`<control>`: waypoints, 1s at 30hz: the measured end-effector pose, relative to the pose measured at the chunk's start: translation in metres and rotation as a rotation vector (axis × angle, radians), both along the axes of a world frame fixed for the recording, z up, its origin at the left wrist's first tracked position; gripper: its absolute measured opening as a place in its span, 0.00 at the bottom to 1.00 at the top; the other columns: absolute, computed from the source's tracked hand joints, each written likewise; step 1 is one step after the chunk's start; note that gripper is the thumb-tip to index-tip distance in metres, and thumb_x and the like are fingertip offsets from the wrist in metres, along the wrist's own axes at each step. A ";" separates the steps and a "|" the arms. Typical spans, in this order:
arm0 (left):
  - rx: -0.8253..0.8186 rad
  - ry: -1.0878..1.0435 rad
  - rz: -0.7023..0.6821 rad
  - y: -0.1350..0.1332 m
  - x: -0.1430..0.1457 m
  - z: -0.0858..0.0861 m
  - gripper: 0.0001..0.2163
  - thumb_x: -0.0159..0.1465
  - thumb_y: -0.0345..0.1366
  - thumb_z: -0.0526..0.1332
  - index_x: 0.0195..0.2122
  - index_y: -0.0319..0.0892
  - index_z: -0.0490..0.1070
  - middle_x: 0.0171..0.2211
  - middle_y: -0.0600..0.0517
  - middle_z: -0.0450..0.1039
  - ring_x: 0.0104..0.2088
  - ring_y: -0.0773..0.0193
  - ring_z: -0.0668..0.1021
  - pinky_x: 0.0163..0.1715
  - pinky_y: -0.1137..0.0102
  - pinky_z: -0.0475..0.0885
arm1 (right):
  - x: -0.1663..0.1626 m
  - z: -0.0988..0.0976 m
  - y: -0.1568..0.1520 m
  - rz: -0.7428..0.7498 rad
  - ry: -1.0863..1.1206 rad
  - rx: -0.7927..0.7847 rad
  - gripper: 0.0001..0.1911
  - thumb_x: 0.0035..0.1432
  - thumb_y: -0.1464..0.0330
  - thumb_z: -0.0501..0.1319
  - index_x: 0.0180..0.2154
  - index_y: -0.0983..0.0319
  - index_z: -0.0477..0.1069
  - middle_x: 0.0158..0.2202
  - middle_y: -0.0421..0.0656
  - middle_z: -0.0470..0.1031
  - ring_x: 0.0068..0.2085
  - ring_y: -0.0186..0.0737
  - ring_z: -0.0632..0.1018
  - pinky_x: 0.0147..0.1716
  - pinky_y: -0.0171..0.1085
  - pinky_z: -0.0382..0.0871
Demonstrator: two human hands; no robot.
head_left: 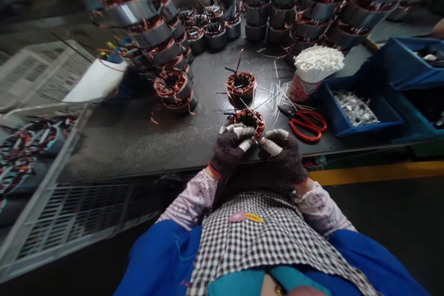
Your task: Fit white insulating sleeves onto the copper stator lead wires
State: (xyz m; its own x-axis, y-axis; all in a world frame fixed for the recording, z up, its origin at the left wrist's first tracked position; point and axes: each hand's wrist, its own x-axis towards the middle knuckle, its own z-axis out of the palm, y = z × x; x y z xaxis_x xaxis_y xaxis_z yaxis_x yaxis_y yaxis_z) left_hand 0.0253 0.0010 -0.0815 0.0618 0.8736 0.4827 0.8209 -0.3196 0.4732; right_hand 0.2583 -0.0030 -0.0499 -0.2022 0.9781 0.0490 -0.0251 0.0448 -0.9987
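Note:
A motor stator (258, 120) with copper windings lies at the table's front edge, a thin white stick across its top. My left hand (231, 148), in a dark glove with white-taped fingertips, is closed around its near left side. At the near right rim, the fingertips of my right hand (282, 152) are pinched together; what they hold is too small to make out. Just behind stands a second stator (241, 85) with wire ends sticking up. Loose white sticks (280, 97) and red-handled scissors (307, 124) lie to the right.
A cup (301, 87) full of white sticks stands beside a blue bin (388, 125) of small clear pieces. Tall stacks of stators (256, 9) line the back, and another stack (171, 85) is at left. A plastic crate (65, 157) holding stators sits far left.

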 end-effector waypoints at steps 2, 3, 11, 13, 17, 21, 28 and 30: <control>-0.056 -0.029 -0.058 0.000 -0.001 0.003 0.19 0.83 0.45 0.62 0.62 0.53 0.94 0.56 0.60 0.94 0.67 0.48 0.90 0.79 0.40 0.79 | 0.000 0.010 0.000 0.055 -0.023 -0.024 0.17 0.72 0.48 0.83 0.48 0.52 0.91 0.48 0.45 0.97 0.49 0.55 0.96 0.53 0.55 0.98; -0.075 -0.044 -0.070 0.000 -0.001 0.005 0.19 0.82 0.46 0.62 0.60 0.53 0.94 0.55 0.60 0.94 0.67 0.48 0.90 0.80 0.39 0.78 | 0.000 0.013 -0.002 0.066 -0.040 -0.013 0.17 0.73 0.48 0.83 0.49 0.52 0.91 0.49 0.45 0.97 0.50 0.55 0.96 0.55 0.55 0.98; -0.091 -0.021 -0.054 0.000 0.001 0.014 0.18 0.83 0.47 0.63 0.59 0.54 0.95 0.55 0.62 0.95 0.67 0.47 0.90 0.81 0.37 0.77 | -0.013 0.015 0.006 -0.025 -0.207 0.034 0.11 0.75 0.53 0.78 0.49 0.52 0.91 0.50 0.48 0.96 0.54 0.58 0.95 0.65 0.59 0.94; -0.101 -0.043 -0.070 -0.001 0.001 0.020 0.15 0.82 0.45 0.67 0.58 0.54 0.95 0.54 0.60 0.96 0.68 0.46 0.91 0.83 0.38 0.78 | -0.013 0.014 0.007 -0.024 -0.209 0.012 0.13 0.74 0.52 0.78 0.47 0.52 0.90 0.48 0.48 0.96 0.52 0.58 0.95 0.62 0.60 0.95; -0.087 -0.101 -0.086 -0.005 0.002 0.030 0.10 0.78 0.39 0.75 0.56 0.54 0.96 0.54 0.51 0.98 0.66 0.44 0.93 0.86 0.36 0.79 | -0.012 0.017 0.001 -0.004 -0.126 -0.002 0.17 0.74 0.46 0.79 0.50 0.51 0.90 0.50 0.49 0.96 0.52 0.57 0.93 0.55 0.57 0.95; -0.104 -0.122 -0.090 -0.006 0.002 0.034 0.10 0.77 0.36 0.76 0.56 0.53 0.96 0.55 0.50 0.98 0.67 0.42 0.93 0.85 0.32 0.79 | -0.016 0.021 0.005 -0.031 -0.136 -0.006 0.21 0.69 0.44 0.80 0.47 0.55 0.90 0.47 0.48 0.95 0.50 0.55 0.92 0.56 0.55 0.92; -0.090 -0.166 -0.103 -0.006 0.004 0.035 0.10 0.80 0.38 0.74 0.57 0.52 0.96 0.54 0.49 0.98 0.66 0.43 0.93 0.86 0.35 0.80 | -0.015 0.025 -0.001 -0.060 0.012 -0.136 0.26 0.60 0.44 0.87 0.44 0.55 0.88 0.42 0.44 0.93 0.40 0.49 0.88 0.45 0.48 0.89; -0.095 -0.164 -0.099 -0.007 0.004 0.035 0.10 0.80 0.38 0.74 0.57 0.52 0.96 0.54 0.49 0.98 0.66 0.42 0.93 0.86 0.35 0.79 | -0.018 0.024 0.002 -0.068 -0.019 -0.084 0.24 0.61 0.44 0.85 0.43 0.55 0.88 0.42 0.44 0.93 0.43 0.51 0.89 0.49 0.50 0.90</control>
State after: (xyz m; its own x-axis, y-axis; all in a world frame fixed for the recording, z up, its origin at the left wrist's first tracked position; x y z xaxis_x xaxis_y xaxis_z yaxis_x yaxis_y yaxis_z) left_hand 0.0297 -0.0055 -0.0460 0.0770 0.9094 0.4088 0.6972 -0.3422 0.6300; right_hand 0.2404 -0.0010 -0.0262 -0.1355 0.9901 -0.0367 -0.0055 -0.0378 -0.9993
